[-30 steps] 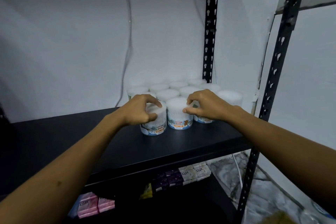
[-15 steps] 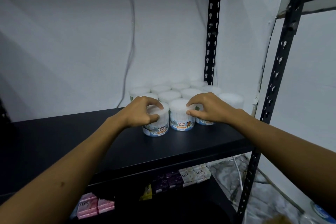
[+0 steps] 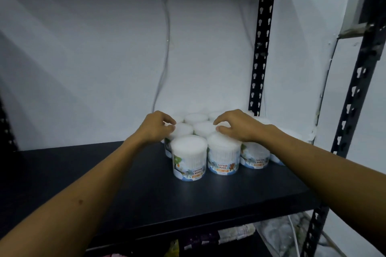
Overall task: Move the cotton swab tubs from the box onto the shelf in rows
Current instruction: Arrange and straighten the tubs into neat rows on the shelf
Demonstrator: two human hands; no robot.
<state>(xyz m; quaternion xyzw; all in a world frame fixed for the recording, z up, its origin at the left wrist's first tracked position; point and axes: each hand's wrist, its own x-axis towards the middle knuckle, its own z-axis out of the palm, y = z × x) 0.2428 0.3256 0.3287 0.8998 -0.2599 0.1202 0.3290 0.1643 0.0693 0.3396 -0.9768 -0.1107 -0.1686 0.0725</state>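
Both hands' grip above second-row tubs [image 3: 203,129], behind front tubs [image 3: 189,157]

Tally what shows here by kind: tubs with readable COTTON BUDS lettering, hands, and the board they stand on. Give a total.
Tubs with readable lettering: 3 (left tub, middle tub, right tub)
Hands: 2 (left hand, right hand)
Black shelf board: 1
Total: 6
More tubs stand behind, partly hidden by the hands, so they are left uncounted.
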